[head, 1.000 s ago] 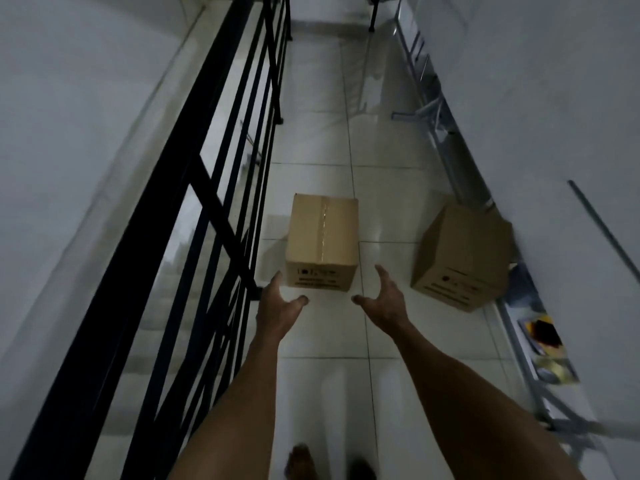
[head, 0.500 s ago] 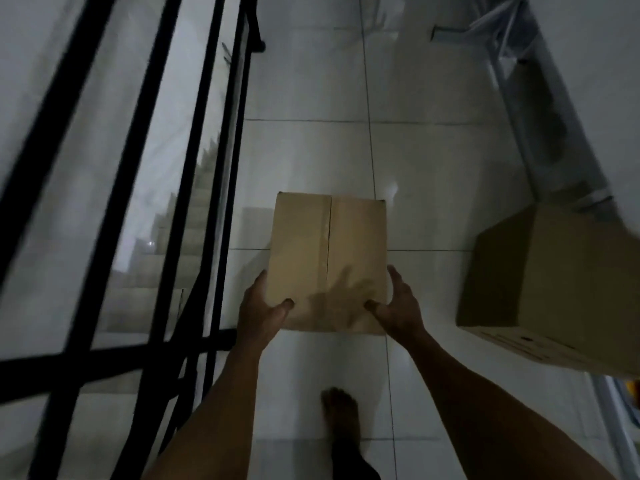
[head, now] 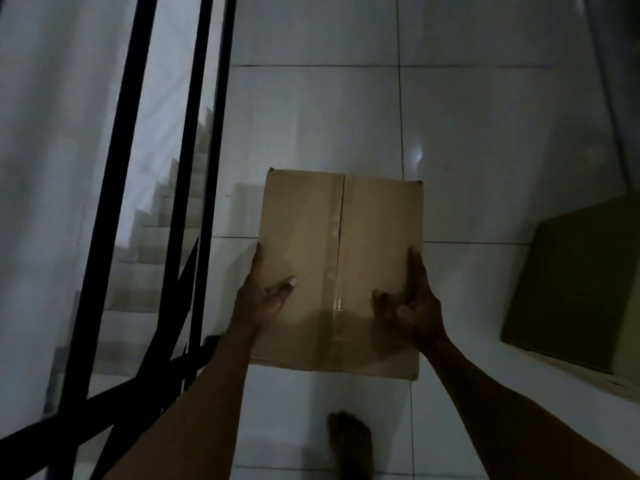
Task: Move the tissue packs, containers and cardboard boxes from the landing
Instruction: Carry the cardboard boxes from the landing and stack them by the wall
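Observation:
A taped brown cardboard box sits in the middle of the view over the white tiled landing floor. My left hand grips its left side, thumb lying across the top. My right hand grips the right side, thumb on top as well. Whether the box rests on the floor or is lifted cannot be told. A second, larger cardboard box stands at the right edge, partly cut off.
A black metal railing runs along the left, with stairs descending beyond it. My bare foot stands on the tiles below the box. A grey wall edge closes the far right.
I have stepped closer and bent down. Both hands went from reaching in the air to clasping the sides of the box, which now fills more of the view.

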Available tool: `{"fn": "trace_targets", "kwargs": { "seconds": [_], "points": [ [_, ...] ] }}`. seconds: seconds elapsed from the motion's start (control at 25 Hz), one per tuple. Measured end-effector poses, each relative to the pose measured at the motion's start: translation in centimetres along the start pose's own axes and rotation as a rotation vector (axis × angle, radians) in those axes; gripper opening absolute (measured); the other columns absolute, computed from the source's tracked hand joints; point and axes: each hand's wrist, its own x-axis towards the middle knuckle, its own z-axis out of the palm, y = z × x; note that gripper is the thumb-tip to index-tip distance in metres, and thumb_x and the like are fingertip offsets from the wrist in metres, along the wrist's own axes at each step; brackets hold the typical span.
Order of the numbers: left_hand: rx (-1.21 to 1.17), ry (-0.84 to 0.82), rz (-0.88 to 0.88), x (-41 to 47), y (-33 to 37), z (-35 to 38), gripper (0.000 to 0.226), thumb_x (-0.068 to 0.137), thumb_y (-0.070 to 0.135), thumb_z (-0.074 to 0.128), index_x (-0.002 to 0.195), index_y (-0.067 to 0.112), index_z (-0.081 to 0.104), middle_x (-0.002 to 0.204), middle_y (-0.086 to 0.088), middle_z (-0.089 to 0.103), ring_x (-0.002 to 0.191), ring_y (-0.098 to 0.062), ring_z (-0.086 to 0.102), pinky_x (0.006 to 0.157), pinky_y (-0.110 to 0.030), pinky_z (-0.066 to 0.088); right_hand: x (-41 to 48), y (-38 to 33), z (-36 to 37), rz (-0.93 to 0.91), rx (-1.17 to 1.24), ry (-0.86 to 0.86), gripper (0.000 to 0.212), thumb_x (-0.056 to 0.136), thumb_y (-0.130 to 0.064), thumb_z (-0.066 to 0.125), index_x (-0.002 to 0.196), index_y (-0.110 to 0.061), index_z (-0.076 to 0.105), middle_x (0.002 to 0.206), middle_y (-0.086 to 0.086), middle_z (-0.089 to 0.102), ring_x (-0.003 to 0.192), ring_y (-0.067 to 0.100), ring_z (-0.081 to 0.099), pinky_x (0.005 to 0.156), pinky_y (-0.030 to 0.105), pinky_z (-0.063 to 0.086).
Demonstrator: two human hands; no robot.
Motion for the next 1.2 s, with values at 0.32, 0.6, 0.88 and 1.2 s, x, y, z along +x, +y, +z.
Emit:
{"fn": "trace_targets", "kwargs": {
  "seconds": [0.32, 0.6, 0.88, 1.2],
  "points": [
    [0.064, 0.1, -0.061, -3.3, 0.7, 0.6, 0.1, 0.082, 0.057, 0.069, 0.147, 0.057, -0.007, 0.153, -0.007, 0.038, 0.133, -0.033, 0.046, 0.11, -0.047, 0.039, -1.9, -1.0, -1.6, -0.006, -0.028, 0.015, 0.102, 0.078, -0.05, 0.071, 0.155, -0.041, 0.005, 0.161, -0.004, 0.019, 0.137, 0.031, 0.039, 0.103, 0.049, 0.048],
    [0.007, 0.109, 0.021, -15.5, 4.7, -4.2, 0.102, 0.072, 0.069, 0.064, 0.146, 0.06, -0.005, 0.153, -0.001, 0.039, 0.132, -0.029, 0.047, 0.109, -0.05, 0.039, -13.1, -7.7, -7.8, -0.035, 0.027, 0.027, 0.094, 0.086, -0.029, 0.072, 0.153, -0.044, 0.008, 0.16, -0.014, 0.019, 0.142, 0.025, 0.033, 0.111, 0.035, 0.033],
    [0.04, 0.176, 0.125, -39.6, 7.8, -8.5, 0.099, 0.082, 0.05, 0.07, 0.155, 0.043, 0.002, 0.153, -0.007, 0.04, 0.133, -0.032, 0.045, 0.111, -0.041, 0.037, -36.8, -14.4, -16.6, -0.098, -0.002, 0.084, 0.101, 0.073, -0.048, 0.067, 0.155, -0.038, 0.009, 0.161, -0.004, 0.022, 0.139, 0.031, 0.037, 0.11, 0.046, 0.035],
    [-0.014, 0.223, 0.108, -68.7, 2.2, -8.9, 0.099, 0.085, 0.05, 0.067, 0.155, 0.041, -0.001, 0.156, -0.007, 0.034, 0.137, -0.031, 0.04, 0.109, -0.039, 0.034, -64.0, -14.3, -22.7, -0.149, -0.097, -0.015, 0.099, 0.076, -0.044, 0.066, 0.155, -0.038, 0.007, 0.161, 0.007, 0.022, 0.139, 0.038, 0.035, 0.112, 0.051, 0.034]
  ]
}}
